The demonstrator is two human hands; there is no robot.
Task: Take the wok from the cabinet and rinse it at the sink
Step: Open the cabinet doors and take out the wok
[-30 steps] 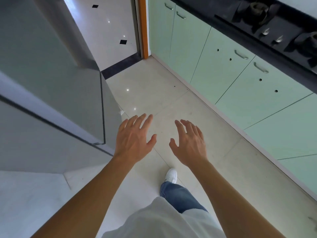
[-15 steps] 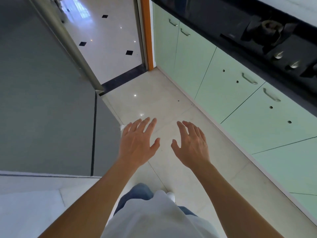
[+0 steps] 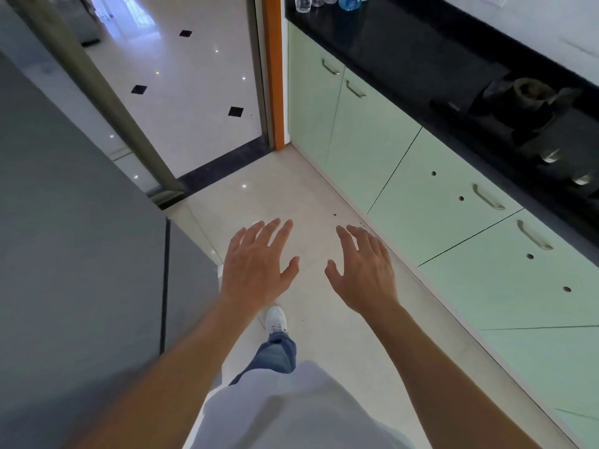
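Cabinets (image 3: 421,176) run along the right, under the counter (image 3: 405,56), with the stove (image 3: 531,124) set in it. Fridge (image 3: 64,238) stands left; doorway (image 3: 181,92) ahead. Both hands, left hand (image 3: 256,270) and right hand (image 3: 366,273), hover over the floor (image 3: 291,196) between.

Two hands showed, the left hand (image 3: 254,270) and the right hand (image 3: 366,273), along with one white shoe (image 3: 276,319) and one leg in blue jeans (image 3: 278,354). The green cabinets (image 3: 372,147) carried four metal handles (image 3: 487,196) and four small round holes (image 3: 461,198), and the stove (image 3: 567,131) had two knobs (image 3: 551,155) and one burner (image 3: 531,90). Three black diamond tiles (image 3: 235,111) dotted the pale floor (image 3: 194,76) of the far room.
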